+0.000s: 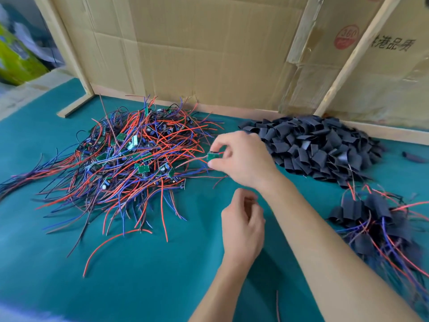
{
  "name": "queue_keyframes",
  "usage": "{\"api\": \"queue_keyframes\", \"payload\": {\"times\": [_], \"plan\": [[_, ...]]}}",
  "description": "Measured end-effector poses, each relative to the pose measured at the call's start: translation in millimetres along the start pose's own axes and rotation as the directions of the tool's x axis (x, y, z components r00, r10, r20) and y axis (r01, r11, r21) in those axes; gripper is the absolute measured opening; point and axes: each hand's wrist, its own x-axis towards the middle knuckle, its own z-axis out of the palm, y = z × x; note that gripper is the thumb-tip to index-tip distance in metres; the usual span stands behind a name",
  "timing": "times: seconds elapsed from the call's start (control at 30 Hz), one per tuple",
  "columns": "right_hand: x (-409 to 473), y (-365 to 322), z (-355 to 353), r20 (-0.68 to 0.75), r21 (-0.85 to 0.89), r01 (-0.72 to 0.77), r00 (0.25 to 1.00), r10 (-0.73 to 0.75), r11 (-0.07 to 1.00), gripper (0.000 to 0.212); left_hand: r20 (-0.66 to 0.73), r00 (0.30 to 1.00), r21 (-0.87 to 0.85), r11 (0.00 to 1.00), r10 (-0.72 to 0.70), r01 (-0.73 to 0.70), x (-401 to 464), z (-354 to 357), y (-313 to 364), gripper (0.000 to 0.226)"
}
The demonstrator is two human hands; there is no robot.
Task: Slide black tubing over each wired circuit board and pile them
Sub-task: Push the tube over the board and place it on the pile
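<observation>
A big tangle of small green circuit boards with red, blue and black wires [130, 159] covers the left of the teal table [144, 270]. My right hand [241, 159] pinches one green circuit board [212, 156] at the tangle's right edge, its wires trailing left. My left hand [243, 226] hovers below it, fingers curled, with nothing visible in it. A heap of short black tubing pieces [320, 147] lies at the right rear. Boards sleeved in black tubing [376, 219] are piled at the right, wires spreading toward me.
Flattened cardboard sheets [209, 54] braced by wooden strips [352, 56] wall off the back of the table. A loose black piece [415, 157] lies at the far right. One stray red wire [277, 305] rests near the front edge.
</observation>
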Motion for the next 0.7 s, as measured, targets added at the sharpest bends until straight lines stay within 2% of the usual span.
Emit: {"api": "queue_keyframes", "payload": {"times": [0.07,0.13,0.23,0.33,0.4,0.47,0.53,0.6,0.63,0.7], "plan": [[-31,10,-22,-0.045,0.134,0.041,0.998,-0.035,0.99,0.015,-0.017,1.0,-0.04,0.999,0.015,-0.015,0,0,4,0.02],[-64,20,-31,-0.049,0.224,0.058,0.998,-0.048,0.973,0.018,-0.028,0.998,-0.074,0.996,0.048,-0.05,-1,-2,10,0.031],[-99,42,-24,-0.025,0.242,-0.024,0.999,0.031,0.97,0.026,-0.026,0.999,-0.136,0.99,0.021,-0.024,-4,-3,13,0.046],[-117,58,-10,-0.02,0.288,-0.091,0.995,0.101,0.953,0.038,0.072,0.996,-0.127,0.991,0.043,-0.034,-11,-4,17,0.053],[-119,63,-6,-0.016,0.296,-0.07,0.997,0.078,0.953,0.04,0.119,0.992,-0.108,0.993,0.05,-0.037,-11,-5,17,0.049],[-115,67,-7,0.056,0.326,-0.086,0.996,0.071,0.941,0.04,0.121,0.991,-0.096,0.995,0.052,-0.04,-10,-6,16,0.043],[-107,71,-12,0.136,0.375,-0.161,0.984,0.118,0.913,0.042,0.12,0.991,-0.088,0.995,0.061,-0.051,-9,-5,15,0.036],[-95,80,-19,0.105,0.403,-0.214,0.977,0.188,0.89,0.035,0.089,0.995,-0.087,0.995,0.054,-0.047,-9,-4,12,0.025],[-87,88,-23,0.034,0.359,-0.224,0.973,0.227,0.906,0.027,0.065,0.996,-0.065,0.996,0.059,-0.055,-8,-3,11,0.023],[-65,110,-30,-0.148,0.103,-0.276,0.946,0.289,0.956,0.02,0.045,0.996,0.002,0.997,0.072,-0.072,-3,1,8,0.022]]}}
